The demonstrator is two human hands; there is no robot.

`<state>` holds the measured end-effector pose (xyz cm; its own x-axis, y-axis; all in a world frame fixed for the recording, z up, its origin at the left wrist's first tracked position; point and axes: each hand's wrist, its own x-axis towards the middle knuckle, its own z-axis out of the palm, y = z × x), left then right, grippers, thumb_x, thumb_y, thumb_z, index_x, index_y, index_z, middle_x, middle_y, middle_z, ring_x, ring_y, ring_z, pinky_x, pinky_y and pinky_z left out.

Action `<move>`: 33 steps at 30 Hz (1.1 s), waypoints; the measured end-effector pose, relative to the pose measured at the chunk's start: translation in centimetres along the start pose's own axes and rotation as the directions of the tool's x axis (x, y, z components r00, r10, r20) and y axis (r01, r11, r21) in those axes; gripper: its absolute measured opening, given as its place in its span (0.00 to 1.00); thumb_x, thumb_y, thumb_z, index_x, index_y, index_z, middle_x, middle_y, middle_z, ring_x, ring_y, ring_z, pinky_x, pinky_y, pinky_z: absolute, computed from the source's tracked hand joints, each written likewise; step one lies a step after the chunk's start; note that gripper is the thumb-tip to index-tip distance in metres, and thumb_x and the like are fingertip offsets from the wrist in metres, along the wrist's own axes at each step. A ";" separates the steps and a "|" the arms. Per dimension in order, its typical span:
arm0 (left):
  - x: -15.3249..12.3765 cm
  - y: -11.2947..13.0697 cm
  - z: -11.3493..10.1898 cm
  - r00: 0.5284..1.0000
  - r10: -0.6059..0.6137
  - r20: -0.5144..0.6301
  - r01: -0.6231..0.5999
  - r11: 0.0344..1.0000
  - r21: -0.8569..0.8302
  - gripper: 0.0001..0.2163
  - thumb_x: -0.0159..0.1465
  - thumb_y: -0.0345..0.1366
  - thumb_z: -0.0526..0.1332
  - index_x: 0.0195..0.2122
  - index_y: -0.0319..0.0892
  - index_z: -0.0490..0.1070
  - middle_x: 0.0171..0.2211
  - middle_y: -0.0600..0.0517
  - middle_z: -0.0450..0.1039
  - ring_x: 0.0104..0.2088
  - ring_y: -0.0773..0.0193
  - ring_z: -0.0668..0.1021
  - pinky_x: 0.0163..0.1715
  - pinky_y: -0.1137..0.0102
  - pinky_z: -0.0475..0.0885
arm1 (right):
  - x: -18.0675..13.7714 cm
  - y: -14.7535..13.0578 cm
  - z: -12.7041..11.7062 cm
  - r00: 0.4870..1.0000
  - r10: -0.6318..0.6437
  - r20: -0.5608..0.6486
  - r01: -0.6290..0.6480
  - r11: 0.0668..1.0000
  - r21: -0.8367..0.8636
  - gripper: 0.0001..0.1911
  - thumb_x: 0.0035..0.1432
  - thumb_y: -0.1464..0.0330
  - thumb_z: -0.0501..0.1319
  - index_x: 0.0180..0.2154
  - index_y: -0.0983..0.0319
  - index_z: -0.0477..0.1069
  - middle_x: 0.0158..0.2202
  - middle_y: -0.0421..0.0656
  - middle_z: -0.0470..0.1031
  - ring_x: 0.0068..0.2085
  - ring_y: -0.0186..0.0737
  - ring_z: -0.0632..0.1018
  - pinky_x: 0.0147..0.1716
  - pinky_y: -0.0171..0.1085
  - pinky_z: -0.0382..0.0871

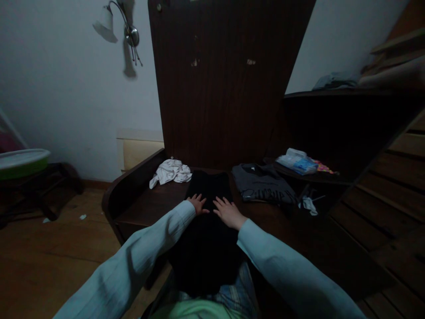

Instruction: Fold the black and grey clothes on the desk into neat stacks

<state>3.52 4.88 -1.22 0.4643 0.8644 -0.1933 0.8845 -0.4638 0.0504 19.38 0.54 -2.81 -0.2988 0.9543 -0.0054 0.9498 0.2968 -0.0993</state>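
A black garment (pixel 207 252) stretches from the dark wooden tabletop (pixel 142 208) over its front edge and down toward my lap; its exact kind is too dark to make out. My left hand (pixel 198 204) lies flat on it with the fingers spread. Beside it, a short gap away, my right hand (pixel 229 213) also rests on the black cloth, fingers stretched out. Neither hand grips anything. Right of the cloth is a folded grey shirt (pixel 262 182) with dark lettering. On the left lies a crumpled white cloth (pixel 171 172).
A tall dark wooden panel (pixel 222 88) rises behind the tabletop. Shelves at right hold a blue-and-white plastic packet (pixel 297 162). At far left, a green basin (pixel 25 164) sits on a dark stool (pixel 43 190). A wall lamp (pixel 105 22) hangs above.
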 end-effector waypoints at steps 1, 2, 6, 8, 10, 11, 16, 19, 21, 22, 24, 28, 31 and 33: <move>0.8 -0.1 -0.2 1.000 -0.011 0.012 0.011 1.000 -0.008 0.29 0.56 0.52 0.52 0.57 0.44 0.54 0.59 0.40 0.48 0.57 0.44 0.55 0.50 0.51 0.56 | 0.6 0.3 -0.1 1.000 -0.003 0.010 0.003 1.000 -0.001 0.23 0.59 0.62 0.44 0.56 0.58 0.53 0.61 0.45 0.47 0.59 0.54 0.52 0.49 0.57 0.54; 1.5 -0.2 -0.4 1.000 -0.021 0.023 0.021 1.000 -0.010 0.29 0.56 0.51 0.53 0.57 0.44 0.55 0.59 0.40 0.48 0.57 0.44 0.55 0.50 0.51 0.56 | 1.2 0.6 -0.2 1.000 -0.006 0.020 0.006 1.000 -0.006 0.24 0.59 0.62 0.44 0.57 0.58 0.53 0.61 0.45 0.46 0.59 0.54 0.52 0.49 0.57 0.54; 3.8 -0.8 -1.0 0.999 -0.041 0.015 0.041 0.999 0.008 0.27 0.56 0.52 0.52 0.56 0.48 0.55 0.59 0.43 0.49 0.57 0.44 0.55 0.49 0.50 0.56 | 3.6 1.8 -0.6 0.998 0.000 0.065 0.002 0.999 -0.034 0.24 0.60 0.61 0.43 0.58 0.57 0.50 0.62 0.45 0.45 0.59 0.52 0.51 0.51 0.55 0.53; 4.8 -1.3 -1.3 0.999 -0.041 -0.004 0.041 0.999 0.000 0.27 0.57 0.52 0.51 0.56 0.48 0.55 0.59 0.43 0.49 0.57 0.45 0.55 0.49 0.50 0.56 | 4.9 2.3 -0.9 0.997 0.008 0.082 -0.006 0.999 -0.034 0.24 0.61 0.61 0.42 0.58 0.57 0.49 0.62 0.44 0.44 0.60 0.50 0.50 0.52 0.54 0.52; 5.9 -2.0 -1.4 0.999 -0.041 -0.021 0.040 0.999 -0.009 0.26 0.58 0.52 0.49 0.56 0.47 0.54 0.59 0.43 0.50 0.57 0.46 0.55 0.49 0.51 0.56 | 6.3 2.9 -1.1 0.996 0.010 0.088 -0.008 1.000 -0.024 0.24 0.61 0.61 0.41 0.58 0.56 0.48 0.62 0.43 0.43 0.60 0.50 0.50 0.52 0.53 0.51; 6.4 -2.3 -1.4 0.999 -0.038 -0.036 0.038 0.999 -0.012 0.26 0.59 0.51 0.48 0.56 0.47 0.54 0.59 0.43 0.50 0.57 0.47 0.55 0.50 0.52 0.56 | 7.0 3.3 -1.2 0.996 0.014 0.089 -0.012 1.000 -0.019 0.24 0.61 0.60 0.41 0.58 0.55 0.48 0.62 0.43 0.43 0.60 0.50 0.50 0.53 0.53 0.51; 8.2 -3.1 -0.6 0.969 -0.075 -0.234 0.075 0.997 -0.008 0.23 0.62 0.50 0.43 0.55 0.48 0.56 0.57 0.47 0.55 0.57 0.54 0.56 0.52 0.56 0.54 | 10.0 4.2 -1.4 0.996 0.052 0.067 -0.052 0.999 -0.004 0.23 0.61 0.61 0.40 0.58 0.56 0.49 0.62 0.43 0.44 0.60 0.49 0.50 0.53 0.52 0.50; 7.8 -2.7 -0.6 0.899 -0.088 -0.430 0.110 0.994 0.027 0.21 0.62 0.48 0.43 0.53 0.44 0.59 0.53 0.44 0.60 0.56 0.54 0.58 0.53 0.58 0.53 | 10.4 4.4 -1.3 0.998 0.058 0.011 -0.058 0.998 -0.010 0.22 0.61 0.62 0.42 0.57 0.56 0.52 0.61 0.44 0.46 0.60 0.48 0.51 0.53 0.53 0.50; 6.9 -2.5 -1.3 0.880 -0.058 -0.471 0.098 0.993 0.061 0.20 0.62 0.45 0.47 0.50 0.41 0.61 0.51 0.43 0.62 0.53 0.54 0.61 0.51 0.61 0.57 | 9.7 4.6 -1.3 0.999 0.033 -0.031 -0.033 0.999 -0.001 0.21 0.61 0.64 0.44 0.55 0.57 0.55 0.60 0.46 0.50 0.59 0.46 0.54 0.53 0.51 0.50; 6.2 -2.6 -1.7 0.889 -0.051 -0.454 0.093 0.993 0.070 0.18 0.61 0.44 0.49 0.49 0.40 0.63 0.49 0.42 0.63 0.51 0.54 0.63 0.49 0.63 0.60 | 9.1 4.9 -1.4 0.998 0.011 -0.055 -0.010 1.000 0.015 0.20 0.60 0.66 0.45 0.54 0.58 0.57 0.59 0.46 0.53 0.58 0.44 0.55 0.53 0.49 0.51; 4.5 -3.1 -2.3 0.923 -0.031 -0.384 0.065 0.995 0.076 0.15 0.60 0.40 0.52 0.45 0.39 0.65 0.45 0.43 0.65 0.47 0.56 0.67 0.45 0.66 0.64 | 7.2 5.4 -1.5 0.993 -0.046 -0.105 0.053 0.996 0.070 0.19 0.58 0.69 0.48 0.52 0.61 0.61 0.56 0.48 0.60 0.56 0.41 0.61 0.53 0.44 0.54; 0.3 -4.4 -1.6 0.960 0.146 -0.240 -0.135 0.989 0.062 0.10 0.60 0.34 0.52 0.41 0.42 0.68 0.42 0.48 0.67 0.43 0.62 0.70 0.43 0.70 0.66 | 2.1 5.9 -1.0 0.974 -0.130 -0.186 0.159 0.976 0.150 0.17 0.56 0.70 0.49 0.47 0.64 0.66 0.49 0.48 0.67 0.51 0.39 0.67 0.52 0.39 0.57; -2.3 -4.4 0.4 0.941 0.244 -0.234 -0.241 0.970 0.044 0.14 0.62 0.36 0.49 0.46 0.41 0.66 0.46 0.46 0.66 0.47 0.61 0.69 0.48 0.69 0.63 | -1.3 5.2 0.3 0.975 -0.116 -0.192 0.149 0.974 0.169 0.20 0.57 0.63 0.48 0.50 0.62 0.63 0.53 0.48 0.63 0.54 0.40 0.64 0.53 0.41 0.55; -3.2 -4.0 1.7 0.934 0.248 -0.258 -0.249 0.968 0.030 0.19 0.61 0.43 0.50 0.50 0.39 0.62 0.52 0.44 0.61 0.53 0.59 0.64 0.52 0.67 0.60 | -2.5 4.6 1.2 0.982 -0.093 -0.164 0.121 0.978 0.172 0.26 0.57 0.56 0.47 0.53 0.62 0.59 0.57 0.49 0.57 0.57 0.42 0.58 0.54 0.43 0.52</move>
<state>-1.56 3.67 -2.47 0.6647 0.7423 0.0850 0.7394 -0.6699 0.0678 24.37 -0.50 -4.39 -0.3662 0.9155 0.1666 0.8765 0.3995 -0.2687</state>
